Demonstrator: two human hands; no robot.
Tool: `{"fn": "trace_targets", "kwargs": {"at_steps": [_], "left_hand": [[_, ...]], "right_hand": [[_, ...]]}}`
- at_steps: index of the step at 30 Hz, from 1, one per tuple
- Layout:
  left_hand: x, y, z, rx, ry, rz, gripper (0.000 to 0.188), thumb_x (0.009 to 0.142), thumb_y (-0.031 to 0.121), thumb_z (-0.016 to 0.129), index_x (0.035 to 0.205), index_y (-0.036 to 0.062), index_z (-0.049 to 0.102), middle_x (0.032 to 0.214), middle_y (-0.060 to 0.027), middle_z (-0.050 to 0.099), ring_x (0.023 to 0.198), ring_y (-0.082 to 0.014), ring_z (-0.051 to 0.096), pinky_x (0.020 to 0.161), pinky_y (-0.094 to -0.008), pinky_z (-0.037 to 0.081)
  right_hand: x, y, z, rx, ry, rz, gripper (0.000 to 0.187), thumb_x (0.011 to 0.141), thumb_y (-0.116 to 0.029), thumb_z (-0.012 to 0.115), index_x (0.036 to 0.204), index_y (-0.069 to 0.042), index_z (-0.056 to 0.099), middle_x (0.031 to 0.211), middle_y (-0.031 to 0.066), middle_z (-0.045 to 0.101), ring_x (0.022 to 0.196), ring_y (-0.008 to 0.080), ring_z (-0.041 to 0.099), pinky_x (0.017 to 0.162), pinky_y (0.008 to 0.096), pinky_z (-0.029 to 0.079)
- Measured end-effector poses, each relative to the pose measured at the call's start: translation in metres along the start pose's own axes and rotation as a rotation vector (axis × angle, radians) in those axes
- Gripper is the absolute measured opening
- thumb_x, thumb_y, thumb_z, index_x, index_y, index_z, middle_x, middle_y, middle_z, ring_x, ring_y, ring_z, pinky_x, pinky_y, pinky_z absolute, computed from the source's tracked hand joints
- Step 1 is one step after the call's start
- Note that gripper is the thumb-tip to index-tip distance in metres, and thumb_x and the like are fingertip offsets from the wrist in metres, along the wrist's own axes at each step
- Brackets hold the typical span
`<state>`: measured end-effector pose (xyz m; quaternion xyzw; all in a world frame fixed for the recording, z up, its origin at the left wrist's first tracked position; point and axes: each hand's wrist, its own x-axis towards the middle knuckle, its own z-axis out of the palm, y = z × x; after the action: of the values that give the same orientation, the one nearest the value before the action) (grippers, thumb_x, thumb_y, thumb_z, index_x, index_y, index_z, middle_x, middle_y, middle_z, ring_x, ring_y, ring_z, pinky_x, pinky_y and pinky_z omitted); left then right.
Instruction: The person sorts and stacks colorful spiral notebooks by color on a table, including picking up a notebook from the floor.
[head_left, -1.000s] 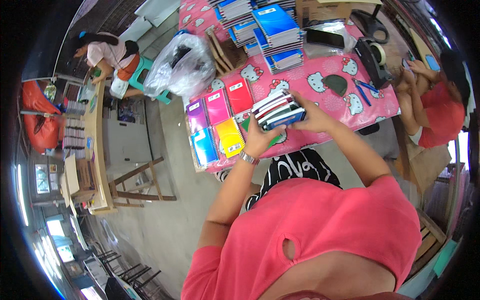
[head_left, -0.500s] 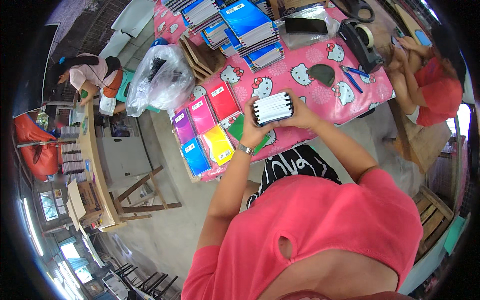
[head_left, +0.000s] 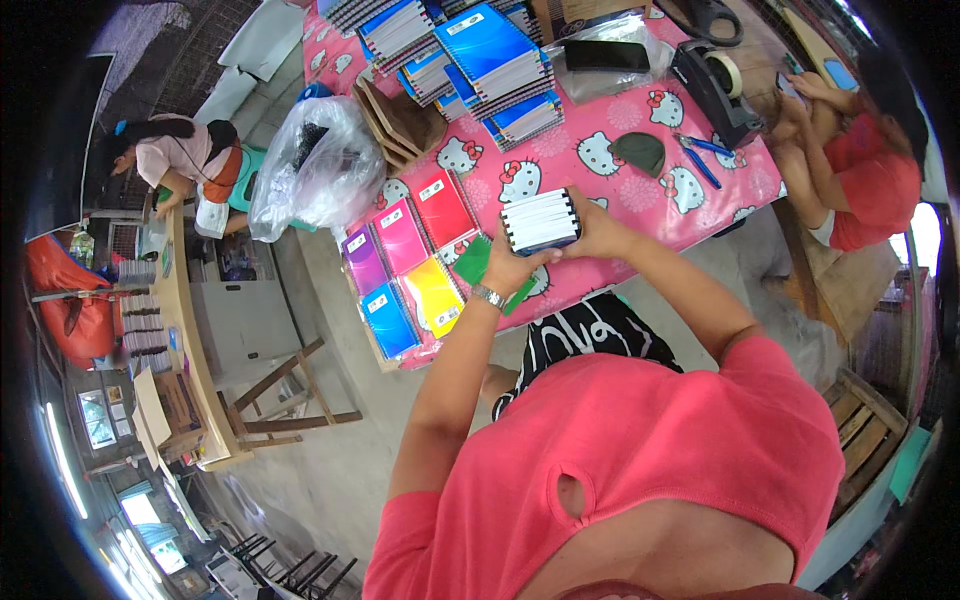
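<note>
Both my hands grip a small stack of spiral notebooks (head_left: pixel 540 224) above the near edge of the table, its white page edges and dark bindings facing up. My left hand (head_left: pixel 508 264) is closed round its left and lower side, and my right hand (head_left: pixel 600 232) round its right side. Just left of the stack lies a green notebook (head_left: pixel 472 260), partly hidden by my left hand and wrist. Beyond it are laid a red notebook (head_left: pixel 446 208), a pink notebook (head_left: pixel 403 240), a purple notebook (head_left: pixel 366 258), a blue notebook (head_left: pixel 390 320) and a yellow notebook (head_left: pixel 432 292).
Blue notebook stacks (head_left: pixel 488 48) stand at the far side, beside brown cardboard pieces (head_left: pixel 400 125) and a clear plastic bag (head_left: pixel 325 165). Rightward lie a phone (head_left: pixel 606 56), a dark green pouch (head_left: pixel 638 153), blue-handled pliers (head_left: pixel 702 166) and a tape dispenser (head_left: pixel 715 95). Two people sit nearby.
The stack has tilted slightly in my hands, and my right-hand fingers have slid lower from its top edge. Both hands still hold it; the laid-out notebooks keep their places.
</note>
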<state>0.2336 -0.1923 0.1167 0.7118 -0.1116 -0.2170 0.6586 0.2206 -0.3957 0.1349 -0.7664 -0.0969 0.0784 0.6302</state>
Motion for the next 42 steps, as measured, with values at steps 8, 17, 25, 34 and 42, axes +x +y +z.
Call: {"fn": "trace_targets", "kwargs": {"at_steps": [8,17,25,34,42], "left_hand": [[0.003,-0.002,-0.014,0.333,-0.020,-0.024,0.082,0.058,0.017,0.086,0.124,0.0052,0.038,0.116,-0.0136,0.059,0.110,-0.0236,0.057,0.094,-0.0339,0.045],[0.027,0.146,-0.047,0.066,-0.109,0.003,0.080,0.060,0.006,0.082,0.129,0.0015,0.041,0.118,-0.0099,0.054,0.110,-0.0205,0.052,0.096,-0.0353,0.042],[0.130,0.279,-0.082,-0.209,0.391,0.266,0.046,0.081,0.014,0.068,0.120,0.0027,0.046,0.108,-0.0091,0.058,0.096,-0.0221,0.058,0.083,-0.0373,0.050],[0.180,0.233,-0.075,-0.365,0.440,0.101,0.053,0.078,0.031,0.073,0.109,-0.0070,0.052,0.098,-0.0129,0.061,0.077,-0.0213,0.061,0.070,-0.0336,0.052],[0.160,0.220,-0.088,-0.301,0.530,0.031,0.049,0.086,0.042,0.062,0.112,0.0021,0.052,0.102,-0.0104,0.056,0.084,-0.0206,0.056,0.073,-0.0360,0.048]], "right_hand": [[0.003,-0.083,-0.026,-0.602,-0.087,-0.383,0.084,0.055,-0.026,0.079,0.128,-0.004,0.042,0.117,0.0172,0.051,0.112,0.0333,0.048,0.095,0.0384,0.041],[0.040,-0.155,-0.071,-0.384,0.177,-0.404,0.051,0.063,-0.024,0.079,0.107,-0.003,0.061,0.099,0.0132,0.063,0.091,0.0220,0.061,0.081,0.0338,0.048],[0.153,-0.199,-0.106,-0.321,0.715,-0.309,0.067,0.075,-0.059,0.062,0.110,-0.001,0.059,0.089,0.0185,0.065,0.085,0.0296,0.064,0.078,0.0367,0.049],[0.193,-0.138,-0.111,-0.362,0.647,0.019,0.080,0.077,-0.070,0.044,0.110,0.002,0.058,0.103,0.0285,0.061,0.102,0.0411,0.058,0.090,0.0443,0.043],[0.168,-0.156,-0.103,-0.540,0.699,0.081,0.079,0.081,-0.071,0.037,0.114,-0.002,0.056,0.103,0.0274,0.062,0.103,0.0415,0.058,0.089,0.0461,0.043]]}}
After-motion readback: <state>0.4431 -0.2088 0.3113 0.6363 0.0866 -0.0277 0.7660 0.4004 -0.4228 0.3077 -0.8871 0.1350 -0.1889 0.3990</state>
